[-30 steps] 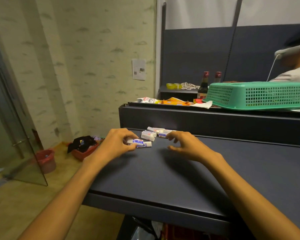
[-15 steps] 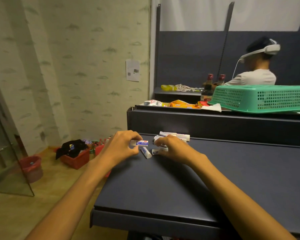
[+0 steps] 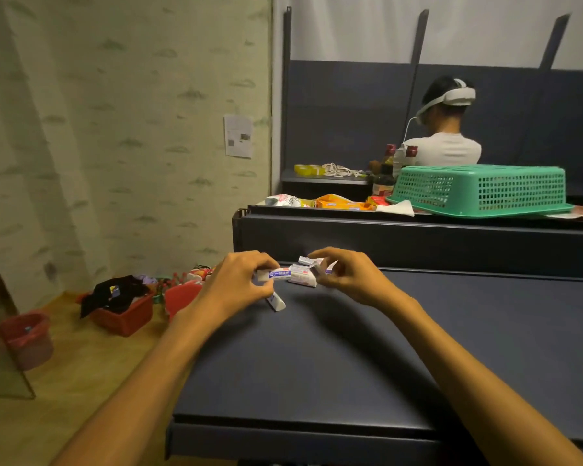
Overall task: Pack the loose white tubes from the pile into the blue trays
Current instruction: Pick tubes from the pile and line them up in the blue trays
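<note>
A small pile of white tubes (image 3: 303,276) lies at the far left of the dark blue shelf surface (image 3: 367,351). My left hand (image 3: 236,284) pinches one white tube with a blue label (image 3: 278,273) and holds it just above the surface. One more white tube (image 3: 276,301) lies on the surface below that hand. My right hand (image 3: 345,275) pinches another tube (image 3: 317,266) at the pile's right side. No blue tray is in view.
A raised dark ledge (image 3: 418,243) runs behind the pile, carrying snack packets (image 3: 337,201) and an upturned green basket (image 3: 482,190). A person sits beyond it. Red bins (image 3: 125,314) stand on the floor at left. The shelf's front edge is near me.
The camera has moved closer and tilted up. Both hands have lifted slightly from the surface, each now pinching a tube; the left one is raised clear of the pile.
</note>
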The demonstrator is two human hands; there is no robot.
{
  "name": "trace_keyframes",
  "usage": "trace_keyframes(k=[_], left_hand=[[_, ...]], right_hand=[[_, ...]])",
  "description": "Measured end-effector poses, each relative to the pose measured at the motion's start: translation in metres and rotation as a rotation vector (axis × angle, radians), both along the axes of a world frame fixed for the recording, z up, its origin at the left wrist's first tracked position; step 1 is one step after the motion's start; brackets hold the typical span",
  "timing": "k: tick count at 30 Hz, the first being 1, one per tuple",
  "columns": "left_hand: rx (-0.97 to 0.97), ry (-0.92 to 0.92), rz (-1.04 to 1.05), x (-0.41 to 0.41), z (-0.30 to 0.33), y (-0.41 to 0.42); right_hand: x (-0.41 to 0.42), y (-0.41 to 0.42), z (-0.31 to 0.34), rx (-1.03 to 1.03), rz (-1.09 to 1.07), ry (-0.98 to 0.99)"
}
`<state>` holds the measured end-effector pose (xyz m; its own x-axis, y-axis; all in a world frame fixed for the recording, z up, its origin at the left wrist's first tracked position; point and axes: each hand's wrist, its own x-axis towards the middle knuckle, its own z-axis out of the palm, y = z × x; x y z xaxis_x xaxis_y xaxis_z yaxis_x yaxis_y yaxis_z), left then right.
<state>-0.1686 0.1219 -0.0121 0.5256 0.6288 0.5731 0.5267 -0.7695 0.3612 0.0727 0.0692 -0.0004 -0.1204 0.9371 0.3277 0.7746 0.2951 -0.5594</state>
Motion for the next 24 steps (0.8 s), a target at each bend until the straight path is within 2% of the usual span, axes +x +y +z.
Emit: trace_keyframes(k=[6,11,14,19,24], left_hand=[[0.026,-0.013,-0.042,0.017,0.002,-0.008],[0.025,-0.015,-0.072,0.035,-0.001,-0.016],[0.022,-0.007,-0.092,0.050,-0.003,-0.025],[0.030,-0.001,-0.090,0.090,-0.002,-0.046],[0.092,0.008,-0.123,0.156,0.000,-0.089]], right_hand=[[0.019,-0.020,0.000,-0.031,-0.061,0.177],[0.042,-0.045,-0.003,-0.015,-0.152,0.181],[0.057,-0.063,-0.006,0.053,-0.156,0.107],[0.094,-0.103,-0.015,0.180,-0.195,-0.126],[0.151,-0.167,-0.017,0.204,-0.297,-0.161]])
